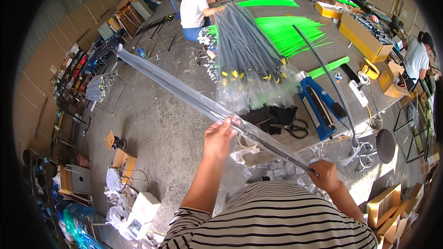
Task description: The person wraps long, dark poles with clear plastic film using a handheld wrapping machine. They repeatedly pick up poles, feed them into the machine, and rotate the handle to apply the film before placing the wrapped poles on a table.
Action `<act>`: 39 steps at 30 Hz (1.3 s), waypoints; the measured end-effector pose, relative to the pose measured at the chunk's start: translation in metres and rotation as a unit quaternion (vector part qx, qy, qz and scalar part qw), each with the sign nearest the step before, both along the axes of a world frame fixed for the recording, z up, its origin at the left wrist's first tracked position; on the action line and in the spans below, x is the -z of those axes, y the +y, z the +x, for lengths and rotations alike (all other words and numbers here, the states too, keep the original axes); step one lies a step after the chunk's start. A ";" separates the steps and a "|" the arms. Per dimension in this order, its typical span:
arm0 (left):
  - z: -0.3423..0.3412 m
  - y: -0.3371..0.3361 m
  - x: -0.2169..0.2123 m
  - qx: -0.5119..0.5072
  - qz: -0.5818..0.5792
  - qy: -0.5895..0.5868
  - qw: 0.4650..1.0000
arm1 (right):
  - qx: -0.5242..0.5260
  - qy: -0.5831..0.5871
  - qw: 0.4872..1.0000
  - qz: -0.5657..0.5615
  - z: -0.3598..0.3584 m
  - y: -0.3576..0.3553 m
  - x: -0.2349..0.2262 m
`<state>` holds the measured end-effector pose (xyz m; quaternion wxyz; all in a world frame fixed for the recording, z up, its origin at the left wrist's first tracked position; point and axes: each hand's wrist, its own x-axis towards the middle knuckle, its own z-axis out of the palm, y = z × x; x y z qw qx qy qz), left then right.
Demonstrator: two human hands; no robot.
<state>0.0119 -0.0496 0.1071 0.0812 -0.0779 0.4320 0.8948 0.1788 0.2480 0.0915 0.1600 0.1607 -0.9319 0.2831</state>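
A long clear plastic sleeve [170, 80] stretches slantwise across my front, from the far left down to the lower right. My left hand [218, 139] pinches it near its middle between thumb and fingers. Inside its nearer half lies a thin dark rod [272, 146]. At the near end my right hand [324, 175] is closed round the rod; whether it also grips the sleeve's edge I cannot tell. Just beyond, a heap of grey rods in clear sleeves [244, 41], with yellow bits near their ends, lies on the table [318, 46].
Black-handled scissors [295, 128] and black cloth [277, 115] lie at the table's near edge, beside a blue bag sealer [318, 108]. Bright green sticks [288, 32] spread behind the heap. A person in white [196, 9] sits at the table's left side. A round stool [386, 146] stands right.
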 end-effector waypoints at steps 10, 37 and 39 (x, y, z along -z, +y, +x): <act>0.027 0.033 -0.011 0.004 -0.030 0.013 0.999 | -0.054 -0.040 0.997 -0.041 -0.031 0.021 0.003; 0.006 -0.111 0.027 -0.087 0.031 0.025 0.995 | 0.254 -0.092 0.798 -0.539 -0.046 0.050 0.009; 0.008 -0.105 0.029 -0.080 0.033 0.010 0.996 | 0.289 -0.062 0.793 -0.533 -0.048 0.047 0.011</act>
